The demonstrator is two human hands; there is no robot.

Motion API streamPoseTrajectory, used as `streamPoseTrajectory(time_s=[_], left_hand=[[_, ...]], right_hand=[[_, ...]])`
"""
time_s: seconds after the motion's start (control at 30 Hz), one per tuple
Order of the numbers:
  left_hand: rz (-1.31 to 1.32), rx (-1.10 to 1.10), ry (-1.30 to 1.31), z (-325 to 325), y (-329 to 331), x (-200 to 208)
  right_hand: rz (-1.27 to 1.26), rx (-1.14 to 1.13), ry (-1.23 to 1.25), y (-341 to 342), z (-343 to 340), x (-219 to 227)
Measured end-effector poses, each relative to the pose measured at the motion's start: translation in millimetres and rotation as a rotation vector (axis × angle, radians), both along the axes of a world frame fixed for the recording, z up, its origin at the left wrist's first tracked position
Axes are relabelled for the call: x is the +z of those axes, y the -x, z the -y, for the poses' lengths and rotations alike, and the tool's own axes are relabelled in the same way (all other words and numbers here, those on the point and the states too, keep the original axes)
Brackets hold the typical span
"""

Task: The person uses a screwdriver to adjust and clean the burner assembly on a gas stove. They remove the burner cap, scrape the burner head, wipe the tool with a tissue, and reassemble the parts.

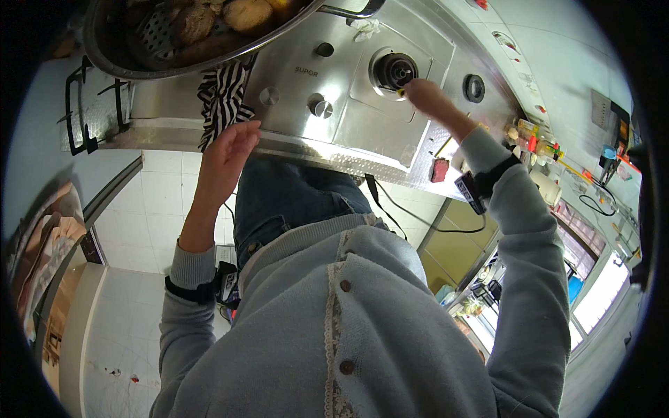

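My right hand (423,99) is closed at the front of the round black burner (394,72) on the steel gas stove (362,132). A small yellow bit shows at its fingertips, but most of what it grips is hidden. My left hand (231,150) is held near the stove's front edge, palm turned inward, its fingers stretched out and holding nothing. Just beyond it, a black-and-white striped cloth (224,97) hangs over the front edge. A large steel pot (115,64) stands behind the cloth, with brown lumpy food and a perforated plate inside.
Black pan supports (75,104) lie at the far left. A black burner ring (474,88) sits right of the burner, and a dark red block (440,170) lies near the front right. Stove knobs (321,107) stand between my hands. Bottles (547,148) crowd the right side.
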State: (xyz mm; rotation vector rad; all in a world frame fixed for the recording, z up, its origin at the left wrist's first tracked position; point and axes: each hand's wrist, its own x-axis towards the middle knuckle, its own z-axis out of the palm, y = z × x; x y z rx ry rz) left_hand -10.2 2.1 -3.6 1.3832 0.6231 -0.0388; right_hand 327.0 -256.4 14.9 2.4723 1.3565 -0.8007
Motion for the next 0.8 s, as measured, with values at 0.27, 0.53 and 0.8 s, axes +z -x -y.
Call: streamPoseTrajectory(time_s=[0.27, 0.53, 0.8], left_hand=[[-0.003, 0.0, 0.029, -1.8, -0.4, -0.6], [0.01, 0.02, 0.05, 0.1, -3.9, -0.8], [-0.014, -0.008, -0.002, -3.5, -6.0, 0.8]], right_hand=[[-0.157, -0.317, 0.036, -1.9, 4.8, 23.7], [-0.695, -1.019, 0.234, -5.7, 3.4, 10.3], [-0.062, -0.096, 0.0, 10.9, 5.5, 21.0]])
